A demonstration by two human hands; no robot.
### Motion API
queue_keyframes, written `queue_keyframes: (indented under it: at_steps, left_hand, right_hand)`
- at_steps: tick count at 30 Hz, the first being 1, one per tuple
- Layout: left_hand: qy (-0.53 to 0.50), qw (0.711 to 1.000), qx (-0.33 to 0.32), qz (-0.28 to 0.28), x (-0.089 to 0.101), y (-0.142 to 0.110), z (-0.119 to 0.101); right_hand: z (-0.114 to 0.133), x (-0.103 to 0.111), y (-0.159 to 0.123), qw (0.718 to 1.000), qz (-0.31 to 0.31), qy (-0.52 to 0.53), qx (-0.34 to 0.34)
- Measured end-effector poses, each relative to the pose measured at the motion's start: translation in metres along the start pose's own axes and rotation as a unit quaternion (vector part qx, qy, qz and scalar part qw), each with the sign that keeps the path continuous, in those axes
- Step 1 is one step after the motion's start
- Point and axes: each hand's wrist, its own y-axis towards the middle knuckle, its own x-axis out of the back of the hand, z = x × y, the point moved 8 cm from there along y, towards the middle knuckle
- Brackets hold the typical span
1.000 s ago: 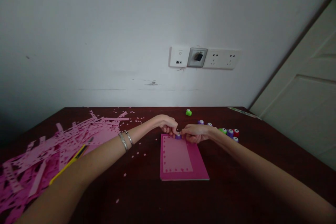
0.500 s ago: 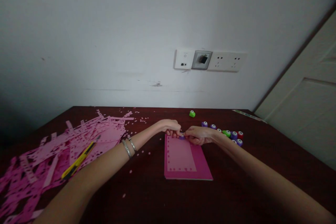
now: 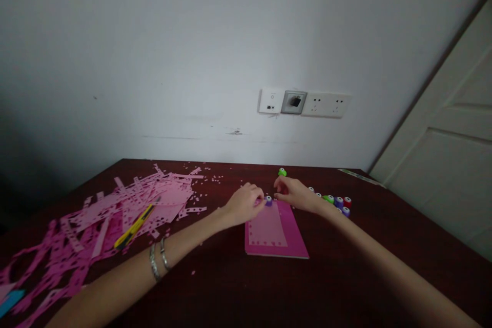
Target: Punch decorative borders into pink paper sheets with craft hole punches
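Note:
My left hand [image 3: 245, 204] is at the far left part of a pink sheet, its fingers pinched at the side of a small purple craft punch [image 3: 268, 200] with a white top. The punch sits at the far edge of the light pink paper [image 3: 267, 228], which has small punched shapes along its edges. That paper lies on a darker magenta sheet or booklet [image 3: 294, 236]. Just right of the punch, my right hand [image 3: 295, 193] is raised off it, thumb and fingers apart, nothing visible between them. A green punch [image 3: 282, 171] stands behind my right hand.
Several purple, green and red punches [image 3: 338, 202] stand to the right. On the left lies a heap of punched pink strips [image 3: 115, 215] with a yellow utility knife [image 3: 134, 226] on top. A ruler-like strip [image 3: 361, 177] lies far right. Wall sockets [image 3: 303, 103] are behind.
My right hand has come away from the purple punch, moving right and back, and its fingers have opened. My left hand stays beside the punch. The view has shifted slightly.

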Motion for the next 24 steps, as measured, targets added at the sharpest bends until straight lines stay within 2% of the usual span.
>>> queue_keyframes:
  at_steps: [4, 8, 16, 24]
  left_hand:
    - [0.082, 0.994, -0.072, 0.017, -0.019, -0.029, -0.025]
    - [0.136, 0.983, -0.107, 0.057, -0.036, -0.047, -0.032]
    - [0.106, 0.978, -0.086, 0.158, -0.046, -0.06, -0.034]
    - [0.077, 0.976, -0.079, 0.185, -0.045, -0.065, -0.032]
  right_hand:
    - [0.007, -0.014, -0.009, 0.999, -0.006, 0.002, 0.044]
    - [0.009, -0.028, -0.013, 0.998, 0.008, -0.025, 0.054]
    - [0.007, -0.038, -0.012, 0.997, 0.016, -0.039, 0.062]
    - [0.004, -0.034, -0.013, 0.998, -0.022, -0.031, 0.051]
